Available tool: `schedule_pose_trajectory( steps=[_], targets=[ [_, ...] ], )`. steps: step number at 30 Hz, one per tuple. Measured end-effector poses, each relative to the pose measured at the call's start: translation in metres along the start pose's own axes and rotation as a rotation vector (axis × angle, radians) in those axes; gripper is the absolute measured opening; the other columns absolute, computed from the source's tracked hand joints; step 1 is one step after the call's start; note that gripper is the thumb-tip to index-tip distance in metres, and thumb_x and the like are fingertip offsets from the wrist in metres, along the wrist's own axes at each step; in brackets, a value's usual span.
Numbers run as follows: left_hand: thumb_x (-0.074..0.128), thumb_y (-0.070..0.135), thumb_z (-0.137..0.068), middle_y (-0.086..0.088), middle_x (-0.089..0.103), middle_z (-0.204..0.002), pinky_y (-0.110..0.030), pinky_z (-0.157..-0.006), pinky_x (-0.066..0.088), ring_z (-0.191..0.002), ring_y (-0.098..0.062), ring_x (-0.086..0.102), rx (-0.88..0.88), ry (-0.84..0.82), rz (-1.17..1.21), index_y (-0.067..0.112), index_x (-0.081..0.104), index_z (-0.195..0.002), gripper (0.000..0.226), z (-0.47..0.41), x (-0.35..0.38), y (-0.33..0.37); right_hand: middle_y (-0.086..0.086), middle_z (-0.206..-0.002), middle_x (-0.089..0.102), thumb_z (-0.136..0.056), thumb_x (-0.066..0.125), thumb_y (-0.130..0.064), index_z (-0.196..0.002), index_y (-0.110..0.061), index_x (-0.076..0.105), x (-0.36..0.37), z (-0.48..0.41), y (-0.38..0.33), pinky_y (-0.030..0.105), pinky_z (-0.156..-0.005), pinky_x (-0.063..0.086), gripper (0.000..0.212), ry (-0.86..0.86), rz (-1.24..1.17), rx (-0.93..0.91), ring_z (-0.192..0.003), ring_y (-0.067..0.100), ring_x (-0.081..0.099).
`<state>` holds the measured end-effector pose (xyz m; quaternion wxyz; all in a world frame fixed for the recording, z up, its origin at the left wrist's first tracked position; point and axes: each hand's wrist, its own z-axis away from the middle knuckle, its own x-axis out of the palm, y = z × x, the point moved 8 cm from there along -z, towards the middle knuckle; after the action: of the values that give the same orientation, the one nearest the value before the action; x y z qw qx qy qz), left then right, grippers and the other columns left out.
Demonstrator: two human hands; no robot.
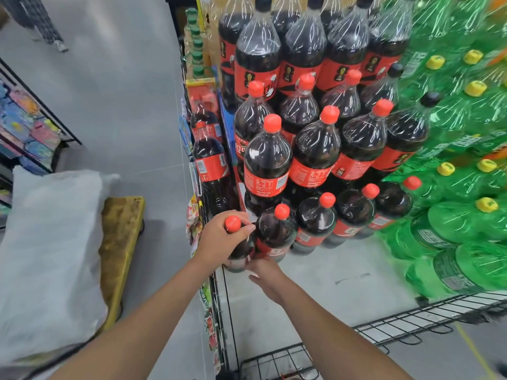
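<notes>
A soft white sack (52,242) lay on a flat yellow cart (123,242). The left hand (219,239) curled its fingers tight round the thin neck of a smooth, red-capped cola bottle (241,250) at the front left corner of the grey shelf (329,270). The right hand (267,274) touched the bottle low down, but I could not tell how its fingers bent. Shiny round green bottles (452,229) stood at the right.

The left hand (219,237) grips the neck of a cola bottle (238,256) under its red cap (233,224); the right hand (267,275) touches its lower body beside shelved cola bottles (315,165).
</notes>
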<state>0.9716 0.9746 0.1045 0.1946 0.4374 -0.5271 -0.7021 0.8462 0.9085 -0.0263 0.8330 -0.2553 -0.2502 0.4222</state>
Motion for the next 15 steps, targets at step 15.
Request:
schedule_pose_trajectory(
  steps=[15],
  targets=[
    [0.083,0.044,-0.083,0.022,0.066,-0.125,-0.042,-0.1,0.053,-0.114,-0.009,0.063,0.131,-0.099,-0.238,0.044,0.062,-0.124,0.046,0.007,-0.007,0.041,-0.001,-0.113,0.072,-0.102,0.057,-0.035,-0.119,-0.017,0.073,-0.112,0.1,-0.067,0.026,-0.081,0.042,0.029,0.418,0.694,-0.356,-0.106,0.019,0.064]
  ],
)
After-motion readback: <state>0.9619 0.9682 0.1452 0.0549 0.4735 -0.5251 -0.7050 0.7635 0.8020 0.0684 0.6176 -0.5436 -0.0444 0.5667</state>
